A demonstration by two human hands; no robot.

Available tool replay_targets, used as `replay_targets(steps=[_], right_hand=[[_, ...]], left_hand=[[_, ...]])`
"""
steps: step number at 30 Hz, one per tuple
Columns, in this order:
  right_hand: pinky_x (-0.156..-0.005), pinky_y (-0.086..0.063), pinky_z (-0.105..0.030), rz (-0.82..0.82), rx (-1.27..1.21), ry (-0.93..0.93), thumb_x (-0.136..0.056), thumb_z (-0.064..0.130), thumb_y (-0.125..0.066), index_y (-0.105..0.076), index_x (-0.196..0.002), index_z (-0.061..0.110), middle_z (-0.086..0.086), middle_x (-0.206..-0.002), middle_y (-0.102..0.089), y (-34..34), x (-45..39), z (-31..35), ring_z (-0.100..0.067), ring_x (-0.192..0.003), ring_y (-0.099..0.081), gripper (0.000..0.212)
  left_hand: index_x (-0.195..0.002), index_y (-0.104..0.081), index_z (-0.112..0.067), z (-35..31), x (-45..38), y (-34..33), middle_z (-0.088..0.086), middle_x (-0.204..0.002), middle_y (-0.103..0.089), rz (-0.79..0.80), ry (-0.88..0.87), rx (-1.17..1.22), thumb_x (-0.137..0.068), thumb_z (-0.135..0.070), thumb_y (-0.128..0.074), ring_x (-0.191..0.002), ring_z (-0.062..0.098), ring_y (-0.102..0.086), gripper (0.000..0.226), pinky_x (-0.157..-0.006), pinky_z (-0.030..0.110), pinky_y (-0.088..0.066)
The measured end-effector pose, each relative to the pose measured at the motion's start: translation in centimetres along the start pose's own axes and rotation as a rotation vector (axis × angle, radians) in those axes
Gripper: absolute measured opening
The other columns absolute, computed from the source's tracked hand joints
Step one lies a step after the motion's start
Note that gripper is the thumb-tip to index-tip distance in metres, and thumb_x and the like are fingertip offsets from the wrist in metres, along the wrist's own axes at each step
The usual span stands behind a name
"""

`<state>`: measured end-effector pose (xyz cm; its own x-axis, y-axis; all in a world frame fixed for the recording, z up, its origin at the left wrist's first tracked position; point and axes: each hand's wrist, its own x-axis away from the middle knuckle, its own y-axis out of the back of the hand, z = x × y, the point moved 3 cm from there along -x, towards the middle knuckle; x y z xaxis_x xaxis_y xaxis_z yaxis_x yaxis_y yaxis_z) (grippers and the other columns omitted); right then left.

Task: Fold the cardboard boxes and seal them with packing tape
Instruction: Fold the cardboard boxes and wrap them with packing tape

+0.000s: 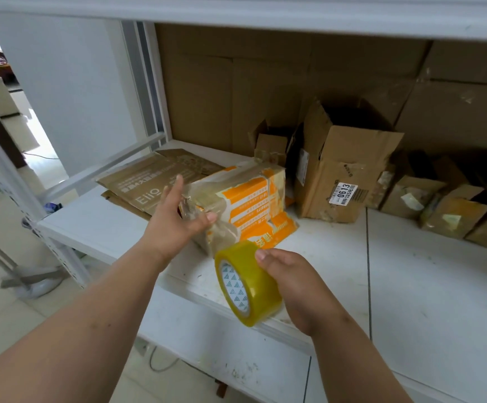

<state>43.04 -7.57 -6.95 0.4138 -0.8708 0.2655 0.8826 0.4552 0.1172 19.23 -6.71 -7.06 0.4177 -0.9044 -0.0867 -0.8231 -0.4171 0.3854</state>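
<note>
Nearest, the right hand [290, 282] grips the tape roll [246, 283], fingers wrapped over its outer face and the roll tilted on edge above the front lip of the shelf [410, 274]. No free tape end shows from here, though it may be hidden under the fingers. If the end has stuck back to the roll, finding it one-handed could cost the hold on the roll, and it hangs close enough to the shelf edge to drop to the floor.

Just beyond, the left hand [178, 216] is spread, fingers straight and apart, palm against the near end of the orange box [248, 202]. That box lies on its side on the shelf, already wrapped in old, wrinkled tape. The hand only steadies it, so a hard pull of tape could slide or tip the box. New tape may also hold poorly over the creased old layers.

Behind the left hand lies flat cardboard [149, 181], not yet folded. Farther back stands an open brown box [344, 170], flaps loose, with smaller boxes [445, 205] to its right; a sliding orange box could knock into it.
</note>
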Motion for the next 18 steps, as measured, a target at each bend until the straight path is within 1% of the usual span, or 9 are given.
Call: replay_targets(steps=[2, 4, 6, 8, 11, 13, 15, 16, 18], right_hand=[[-0.099, -0.051, -0.04, 0.0, -0.035, -0.014, -0.1, 0.036, -0.053, -0.07, -0.113, 0.017, 0.001, -0.11, -0.073, 0.0, 0.1, 0.1, -0.018, -0.105, -0.067, 0.028], [-0.103, -0.049, -0.046, 0.002, -0.052, -0.015, -0.1, 0.034, -0.054, -0.07, -0.112, 0.015, -0.002, -0.11, -0.074, 0.0, 0.1, 0.2, -0.021, -0.106, -0.068, 0.028], [-0.103, -0.049, -0.048, 0.021, -0.066, -0.009, -0.099, 0.032, -0.056, -0.071, -0.112, 0.013, -0.004, -0.109, -0.074, -0.1, 0.2, 0.3, -0.023, -0.105, -0.069, 0.028], [-0.103, -0.049, -0.049, 0.046, -0.075, 0.004, -0.098, 0.032, -0.058, -0.071, -0.113, 0.012, -0.006, -0.11, -0.074, 0.0, 0.3, 0.3, -0.024, -0.106, -0.069, 0.029], [-0.1, -0.052, -0.045, 0.08, -0.04, 0.057, -0.094, 0.038, -0.06, -0.072, -0.113, 0.014, -0.004, -0.108, -0.075, 0.4, 0.5, 0.2, -0.022, -0.104, -0.07, 0.032], [-0.094, -0.055, -0.036, 0.145, -0.023, 0.079, -0.089, 0.045, -0.059, -0.072, -0.112, 0.015, -0.002, -0.106, -0.076, 0.9, 0.7, -0.1, -0.02, -0.101, -0.071, 0.04], [-0.089, -0.055, -0.034, 0.165, -0.012, 0.069, -0.093, 0.049, -0.054, -0.072, -0.113, 0.018, -0.002, -0.104, -0.076, 1.9, 0.6, -0.7, -0.019, -0.099, -0.072, 0.041], [-0.086, -0.054, -0.033, 0.107, 0.0, 0.054, -0.096, 0.049, -0.051, -0.072, -0.112, 0.02, -0.001, -0.101, -0.076, 2.7, 0.3, -1.2, -0.017, -0.095, -0.072, 0.039], [-0.081, -0.049, -0.031, -0.146, 0.179, 0.021, -0.099, 0.044, -0.051, -0.07, -0.11, 0.019, 0.001, -0.101, -0.074, 5.0, -0.8, -2.6, -0.011, -0.085, -0.069, 0.033]], left_hand=[[-0.152, -0.025, -0.031, -0.1, 1.6, -0.3, 0.0, -0.156, -0.027, -0.173, 0.014, 0.007, -0.066, -0.057, -0.082, -0.139, 0.02, -0.038, 0.106, -0.111, 0.045, -0.039], [-0.132, -0.043, -0.025, -0.2, 3.8, -0.9, -0.001, -0.131, -0.045, -0.277, 0.026, 0.033, -0.063, -0.062, -0.078, -0.114, 0.015, -0.053, 0.085, -0.09, 0.031, -0.048], [-0.106, -0.054, -0.024, 0.1, 5.8, -2.2, -0.005, -0.101, -0.059, -0.224, 0.121, 0.126, -0.062, -0.066, -0.073, -0.091, 0.016, -0.06, 0.064, -0.071, 0.026, -0.045], [-0.094, -0.062, -0.02, 0.5, 7.3, -3.3, -0.003, -0.085, -0.066, -0.1, 0.269, 0.279, -0.058, -0.072, -0.069, -0.082, 0.018, -0.064, 0.064, -0.069, 0.03, -0.047], [-0.093, -0.071, -0.019, 0.5, 8.5, -4.4, -0.005, -0.08, -0.072, 0.002, 0.429, 0.466, -0.057, -0.068, -0.072, -0.089, 0.021, -0.067, 0.061, -0.074, 0.034, -0.052], [-0.086, -0.074, -0.022, 0.4, 8.6, -4.5, -0.006, -0.078, -0.074, -0.003, 0.431, 0.485, -0.069, -0.057, -0.077, -0.095, 0.023, -0.066, 0.039, -0.077, 0.034, -0.053], [-0.077, -0.076, -0.024, 0.0, 8.5, -4.6, -0.004, -0.081, -0.074, -0.018, 0.427, 0.497, -0.078, -0.044, -0.078, -0.099, 0.024, -0.066, 0.02, -0.077, 0.034, -0.052], [-0.074, -0.077, -0.025, -0.2, 8.5, -4.6, -0.002, -0.084, -0.073, -0.029, 0.429, 0.513, -0.08, -0.04, -0.078, -0.1, 0.024, -0.065, 0.016, -0.076, 0.034, -0.052], [-0.072, -0.078, -0.027, -0.6, 8.6, -4.7, 0.0, -0.089, -0.072, -0.061, 0.433, 0.544, -0.081, -0.035, -0.077, -0.101, 0.023, -0.065, 0.013, -0.074, 0.033, -0.051]])
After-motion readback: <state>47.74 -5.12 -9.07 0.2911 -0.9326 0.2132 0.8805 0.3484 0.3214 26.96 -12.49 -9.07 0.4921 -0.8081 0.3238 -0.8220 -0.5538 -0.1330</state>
